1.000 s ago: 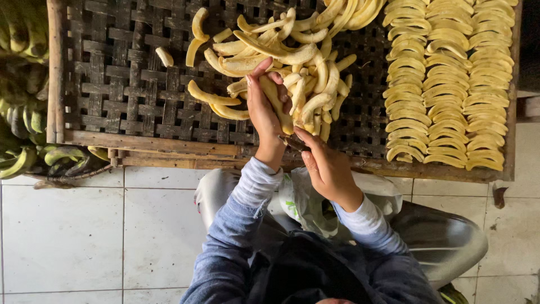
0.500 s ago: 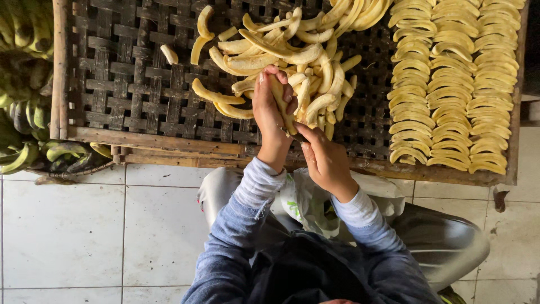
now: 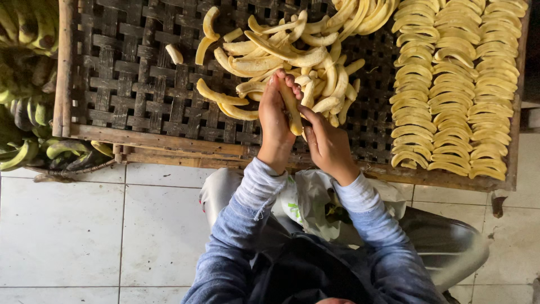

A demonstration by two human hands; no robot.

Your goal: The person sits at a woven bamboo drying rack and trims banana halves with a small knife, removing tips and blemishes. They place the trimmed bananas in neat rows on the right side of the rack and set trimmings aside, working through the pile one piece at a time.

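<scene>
My left hand [image 3: 275,121] is closed around a peeled banana [image 3: 292,107], held lengthwise over the near edge of a woven bamboo tray [image 3: 135,90]. My right hand [image 3: 326,143] is beside it, thumb and fingers touching the lower end of the same banana. Just beyond both hands lies a loose pile of peeled bananas [image 3: 292,50] on the tray. Blue sleeves cover both forearms.
Neat rows of sliced bananas [image 3: 455,84] fill the tray's right side. Green unpeeled bananas [image 3: 28,90] are heaped at the left, off the tray. A white plastic bag [image 3: 315,197] rests on my lap. White floor tiles [image 3: 62,231] lie below.
My left hand has drawn a peeled banana out of the pile toward me. My right hand has risen from below to meet its lower end.
</scene>
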